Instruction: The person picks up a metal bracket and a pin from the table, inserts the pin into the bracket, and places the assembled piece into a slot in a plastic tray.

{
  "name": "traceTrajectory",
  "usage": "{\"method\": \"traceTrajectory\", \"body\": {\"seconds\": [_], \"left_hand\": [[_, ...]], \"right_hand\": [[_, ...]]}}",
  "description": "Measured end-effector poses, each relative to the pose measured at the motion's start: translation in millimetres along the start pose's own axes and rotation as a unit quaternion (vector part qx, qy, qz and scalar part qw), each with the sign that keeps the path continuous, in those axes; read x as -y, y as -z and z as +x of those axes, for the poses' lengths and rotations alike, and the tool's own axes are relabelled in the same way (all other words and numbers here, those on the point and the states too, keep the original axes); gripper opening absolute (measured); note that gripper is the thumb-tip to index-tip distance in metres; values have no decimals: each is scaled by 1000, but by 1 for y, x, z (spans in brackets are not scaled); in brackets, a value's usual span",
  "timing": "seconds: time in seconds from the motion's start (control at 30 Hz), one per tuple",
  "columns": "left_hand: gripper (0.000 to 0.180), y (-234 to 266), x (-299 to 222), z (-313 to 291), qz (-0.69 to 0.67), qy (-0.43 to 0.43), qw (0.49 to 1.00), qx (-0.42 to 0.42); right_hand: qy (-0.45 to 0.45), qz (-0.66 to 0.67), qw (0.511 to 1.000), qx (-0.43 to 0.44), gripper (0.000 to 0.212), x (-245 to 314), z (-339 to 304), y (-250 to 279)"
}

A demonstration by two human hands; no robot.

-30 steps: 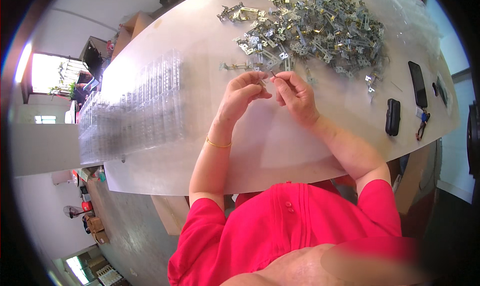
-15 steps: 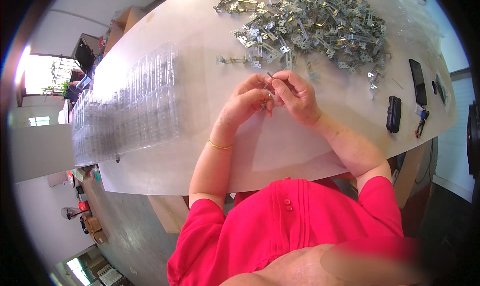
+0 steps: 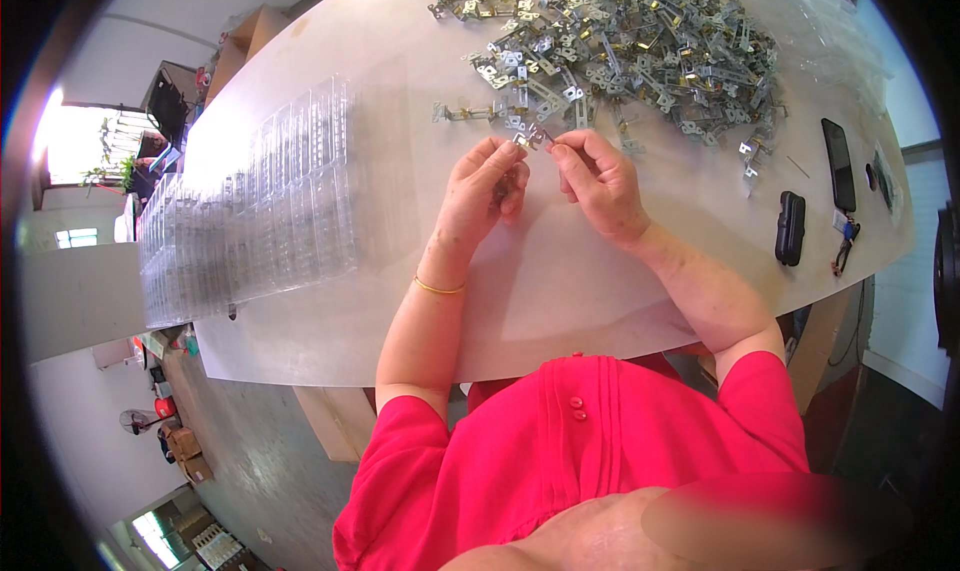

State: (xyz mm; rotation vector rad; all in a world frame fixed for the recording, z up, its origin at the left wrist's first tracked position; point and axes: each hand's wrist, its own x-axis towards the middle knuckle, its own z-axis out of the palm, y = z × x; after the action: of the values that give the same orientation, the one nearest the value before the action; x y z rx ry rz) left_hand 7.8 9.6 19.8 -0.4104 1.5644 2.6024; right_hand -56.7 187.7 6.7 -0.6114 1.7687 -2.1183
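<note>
Just below the large heap of small metal brackets [image 3: 660, 56], both my hands meet. A small silvery metal bracket [image 3: 529, 136] sticks up between my fingertips. My left hand [image 3: 480, 191] is closed, its thumb and forefinger pinching the bracket's left side. More metal shows dimly inside its curled fingers, too hidden to name. My right hand [image 3: 606, 189] is closed too, thumb and forefinger pinched at the bracket's right end. A loose bracket [image 3: 465, 113] lies on the table just beyond my left hand.
Stacked clear plastic trays [image 3: 265, 201] cover the table's left side. To the right lie a black phone [image 3: 837, 163], a black case [image 3: 789, 228], keys [image 3: 846, 246] and a thin pin [image 3: 798, 166]. Clear plastic sheeting [image 3: 820, 31] lies at the far right.
My hands have moved slightly apart, and my left hand has turned. The bracket now shows above the fingertips, where a thin dark pin-like piece stood before.
</note>
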Motion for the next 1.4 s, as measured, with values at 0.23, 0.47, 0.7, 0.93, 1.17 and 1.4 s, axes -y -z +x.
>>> {"method": "traceTrajectory", "body": {"seconds": [0.23, 0.47, 0.7, 0.93, 1.17, 1.4], "left_hand": [[24, -4, -1, -2, 57, -12, 997, -42], [21, 0, -1, -1, 126, -47, 989, -67], [16, 3, 6, 1, 244, -121, 959, -74], [16, 0, 11, 1, 279, -152, 947, -40], [14, 0, 12, -2, 314, -167, 935, 9], [18, 3, -2, -1, 57, -35, 997, -43]], "right_hand": [[-22, -23, 999, 3, 10, 4, 1, -1], [-6, -59, 998, 2, 11, 2, 2, 0], [-8, -74, 997, 3, 15, 8, 0, -1], [-11, -79, 997, -2, 13, 1, 1, 0], [175, -222, 958, -59, 5, -1, 4, 0], [62, -33, 994, -78, 5, -3, 5, 0]]}}
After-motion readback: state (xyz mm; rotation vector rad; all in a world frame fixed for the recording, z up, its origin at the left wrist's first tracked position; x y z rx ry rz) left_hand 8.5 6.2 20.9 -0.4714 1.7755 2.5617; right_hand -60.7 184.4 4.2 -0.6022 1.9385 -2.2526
